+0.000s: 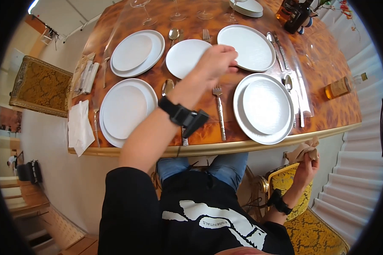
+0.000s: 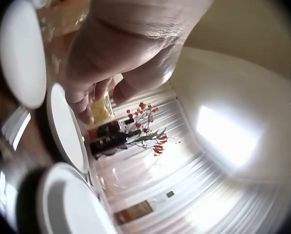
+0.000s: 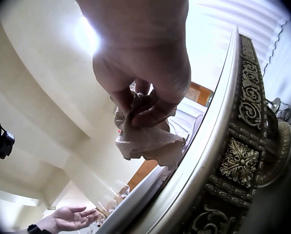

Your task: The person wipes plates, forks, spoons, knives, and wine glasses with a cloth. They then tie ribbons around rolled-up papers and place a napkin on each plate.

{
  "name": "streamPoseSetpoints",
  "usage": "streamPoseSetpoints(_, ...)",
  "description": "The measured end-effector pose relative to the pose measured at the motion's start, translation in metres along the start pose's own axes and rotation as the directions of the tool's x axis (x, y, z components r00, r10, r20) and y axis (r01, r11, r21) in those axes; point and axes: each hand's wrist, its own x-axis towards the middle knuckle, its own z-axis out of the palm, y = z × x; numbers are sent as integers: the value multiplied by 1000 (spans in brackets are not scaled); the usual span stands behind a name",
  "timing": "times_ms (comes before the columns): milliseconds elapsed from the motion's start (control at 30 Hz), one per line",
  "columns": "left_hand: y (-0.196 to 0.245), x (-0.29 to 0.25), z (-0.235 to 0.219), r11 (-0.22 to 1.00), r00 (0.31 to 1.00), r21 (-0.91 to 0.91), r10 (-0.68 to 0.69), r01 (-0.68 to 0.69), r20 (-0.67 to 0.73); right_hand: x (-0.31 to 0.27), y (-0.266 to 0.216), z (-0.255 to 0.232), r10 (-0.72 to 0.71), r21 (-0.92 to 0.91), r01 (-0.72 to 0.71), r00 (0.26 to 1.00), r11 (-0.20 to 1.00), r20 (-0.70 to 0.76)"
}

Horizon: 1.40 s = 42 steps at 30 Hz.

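My right hand (image 1: 307,169) is off the table's front right edge, pinching a crumpled brown paper napkin (image 1: 303,151). In the right wrist view the napkin (image 3: 150,141) hangs in loose folds from the fingertips. My left hand (image 1: 217,63) reaches over the middle of the table with its fingers loosely bent and nothing visible in them. Below and beside it are a white plate (image 1: 184,57) and a larger white plate (image 1: 247,47). A fork (image 1: 220,111) lies just in front of that hand. Nearer the edge, a small plate (image 1: 266,106) sits on a larger one.
Stacked plates (image 1: 131,52) and cutlery cover the left side, with a white napkin (image 1: 81,127) at the corner. Wine glasses (image 1: 178,12) stand at the back. A small bottle (image 1: 339,88) lies at the right, dark bottles (image 1: 298,18) stand behind. A yellow chair (image 1: 287,187) is beside me.
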Motion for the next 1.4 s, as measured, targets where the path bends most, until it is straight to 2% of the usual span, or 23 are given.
streamPoseSetpoints(33, 9, -7, -19, 949, 992, 290, 104, -119, 66, -1, 1, 1, 7, -4, -7, 1000, 1000, 7)
streamPoseSetpoints(67, 15, -5, -45, 677, 945, 689, 326, -259, 34, -3, 0, 6, 38, 3, -38, 999, 999, -2)
streamPoseSetpoints(100, 23, 3, -72, 238, 847, 933, 520, -269, 112, -4, 2, 8, 46, 12, -46, 999, 999, -3)
streamPoseSetpoints(133, 32, 9, -93, 164, 912, 982, 411, -89, 14, -4, 4, 9, 56, 13, -56, 998, 998, 4)
streamPoseSetpoints(167, 39, 13, -111, 68, 945, 994, 310, 86, -103, -4, 6, 9, 64, 14, -64, 998, 998, 12)
streamPoseSetpoints(233, 37, 15, -136, -54, 947, 977, 263, 204, -184, -4, 10, 10, 72, 12, -72, 997, 997, 14)
streamPoseSetpoints(267, 37, 17, -141, -59, 946, 977, 267, 205, -182, -5, 11, 12, 79, -2, -79, 997, 997, 14)
streamPoseSetpoints(333, 36, 23, -144, 76, 943, 941, -58, 331, -327, -6, 11, 16, 81, 4, -81, 997, 997, 0)
streamPoseSetpoints(367, 35, 23, -144, 73, 946, 944, -58, 322, -318, -7, 10, 17, 83, 3, -83, 996, 997, -14)
streamPoseSetpoints(433, 30, 22, -147, 417, 929, 830, -147, 371, -341, -8, 7, 17, 72, 1, -72, 997, 997, -8)
streamPoseSetpoints(467, 26, 24, -153, 545, 927, 752, -173, 371, -332, -8, 6, 16, 67, 0, -67, 998, 998, 8)
streamPoseSetpoints(500, 22, 26, -160, 539, 931, 760, -175, 363, -320, -7, 7, 12, 64, 2, -64, 998, 998, -7)
streamPoseSetpoints(567, 22, 26, -169, 740, 933, 583, -181, 337, -310, -6, 12, 3, 47, -42, -46, 998, 998, 31)
streamPoseSetpoints(600, 26, 26, -174, 730, 937, 597, -188, 334, -295, -7, 13, 2, 48, -39, -48, 999, 998, 7)
streamPoseSetpoints(667, 39, 22, -177, 841, 945, 447, -207, 305, -254, -8, 11, 5, 48, -37, -47, 999, 998, 25)
streamPoseSetpoints(700, 44, 21, -176, 835, 947, 457, -216, 306, -240, -8, 10, 7, 49, -39, -48, 999, 998, 4)
streamPoseSetpoints(800, 62, 19, -156, 940, 981, 299, -125, 165, -148, -6, 7, 15, 59, -21, -59, 998, 998, -30)
streamPoseSetpoints(833, 63, 23, -143, 941, 981, 297, -127, 165, -143, -6, 7, 15, 56, -25, -57, 998, 998, -34)
streamPoseSetpoints(933, 54, 53, -110, 950, 999, 308, -48, 52, -20, -2, 9, 15, 52, -9, -53, 998, 999, -46)
streamPoseSetpoints(1067, 21, 91, -49, 917, 992, 395, -5, 54, -124, -3, 8, 8, 52, -30, -54, 998, 998, -45)
streamPoseSetpoints(1100, 12, 101, -38, 939, 987, 328, -51, 98, -150, -3, 7, 5, 42, -26, -44, 996, 999, -74)
streamPoseSetpoints(1167, 3, 108, -19, 927, 975, 336, -99, 163, -201, -5, 2, 0, 28, -43, -32, 996, 999, -86)
streamPoseSetpoints(1400, -14, 124, 0, 903, 965, 380, -118, 203, -234, -7, -5, -11, 43, -38, -49, 990, 998, -136)
